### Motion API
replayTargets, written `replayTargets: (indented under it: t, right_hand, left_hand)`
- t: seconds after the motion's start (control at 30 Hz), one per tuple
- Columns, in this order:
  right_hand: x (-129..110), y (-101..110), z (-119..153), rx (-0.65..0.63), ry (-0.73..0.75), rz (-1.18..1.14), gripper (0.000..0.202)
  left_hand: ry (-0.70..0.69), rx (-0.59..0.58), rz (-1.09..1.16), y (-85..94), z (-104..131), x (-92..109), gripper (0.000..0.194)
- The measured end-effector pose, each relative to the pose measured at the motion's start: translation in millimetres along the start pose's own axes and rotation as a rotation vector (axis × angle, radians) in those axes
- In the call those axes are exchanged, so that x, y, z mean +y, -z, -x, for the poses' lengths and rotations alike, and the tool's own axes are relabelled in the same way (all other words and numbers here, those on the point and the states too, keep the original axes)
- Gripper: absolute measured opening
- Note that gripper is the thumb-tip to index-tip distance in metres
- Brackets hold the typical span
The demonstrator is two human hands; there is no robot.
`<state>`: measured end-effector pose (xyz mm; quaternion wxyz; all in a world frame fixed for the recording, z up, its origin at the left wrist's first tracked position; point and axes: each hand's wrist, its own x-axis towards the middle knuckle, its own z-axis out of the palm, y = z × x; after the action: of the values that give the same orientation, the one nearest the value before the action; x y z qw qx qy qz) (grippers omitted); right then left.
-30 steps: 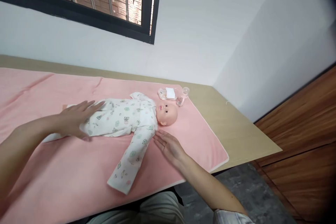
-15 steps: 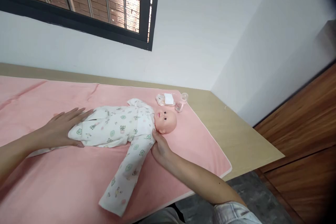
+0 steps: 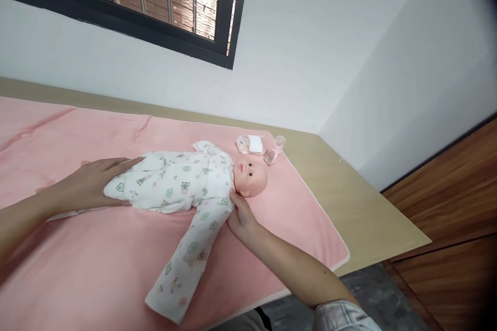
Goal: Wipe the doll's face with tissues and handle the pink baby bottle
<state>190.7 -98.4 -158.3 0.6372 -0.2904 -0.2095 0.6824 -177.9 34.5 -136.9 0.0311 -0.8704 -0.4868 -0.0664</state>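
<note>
Where the broad white wall meets the long, pale wood-toned tabletop, my head camera looks down on the work, with a dark-framed, barred window at upper left and a brown wood-grain cabinet along the right edge. Most of the tabletop lies under a soft pink blanket with pale edging, and on it I have a bald, peach-coloured baby doll flat on its back, face up, head toward the right. It wears a white cloth outfit with small green and pink prints, whose near sleeve, long and flat, stretches across the blanket toward me.

My left hand is spread wide over the lower part of the outfit, fingers along the far side, thumb at the near side, touching the cloth. My right hand is much narrower, tucked in at the near shoulder close to the doll's neck, thumb resting on top; its fingers are mostly hidden from me, so I can't say how tightly it is closed.

Beyond the head, a small clear plastic packet with a white label lies just beside a small clear bottle.
</note>
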Motion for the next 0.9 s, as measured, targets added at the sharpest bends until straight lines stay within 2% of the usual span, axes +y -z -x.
replayTargets:
  t: [0.17, 0.33, 0.57, 0.9]
  right_hand:
    - [-3, 1, 2, -0.007, -0.032, 0.007, 0.051]
    - [-6, -1, 5, -0.019, -0.031, 0.023, 0.051]
    - [-6, 0, 7, -0.043, 0.000, 0.014, 0.055]
    - [-19, -7, 20, 0.000, 0.034, 0.022, 0.051]
  left_hand:
    - [-0.008, 0.044, -0.039, -2.8, 1, -1, 0.099]
    - [-0.018, 0.042, -0.039, 5.7, 4, 10, 0.091]
    - [0.056, 0.065, 0.002, 10.0, 6, 21, 0.093]
    - [0.028, 0.039, -0.002, 25.5, 6, 35, 0.084]
